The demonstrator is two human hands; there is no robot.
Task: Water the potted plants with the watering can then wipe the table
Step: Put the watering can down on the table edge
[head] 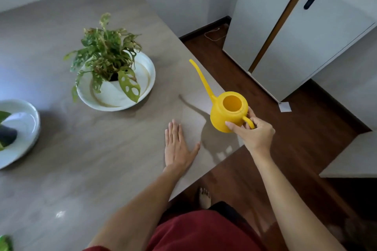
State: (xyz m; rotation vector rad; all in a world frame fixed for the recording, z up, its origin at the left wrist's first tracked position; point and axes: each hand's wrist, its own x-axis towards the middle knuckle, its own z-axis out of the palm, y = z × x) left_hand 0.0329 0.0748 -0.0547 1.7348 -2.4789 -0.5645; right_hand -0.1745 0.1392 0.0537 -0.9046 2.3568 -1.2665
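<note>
The person's forearms are bare, with no sleeves visible to the lower frame edge. The left hand [179, 146] and right hand [253, 132] carry no gloves, rings, watch or wristbands. A dark red garment [204, 232] covers the torso or lap at the bottom of the view. One bare foot [204, 197], without shoe or sock, is visible.

Second dish [30, 128] at left: cut by frame edge, plant inside blurred, kind indeterminate. Green object [5, 243] at bottom-left corner: mostly out of frame, unidentifiable. Pot under leafy plant [108, 51]: largely hidden by foliage. Watering can [228, 114] interior: water level not discernible. Handle partly covered by right-hand fingers [234, 126].
</note>
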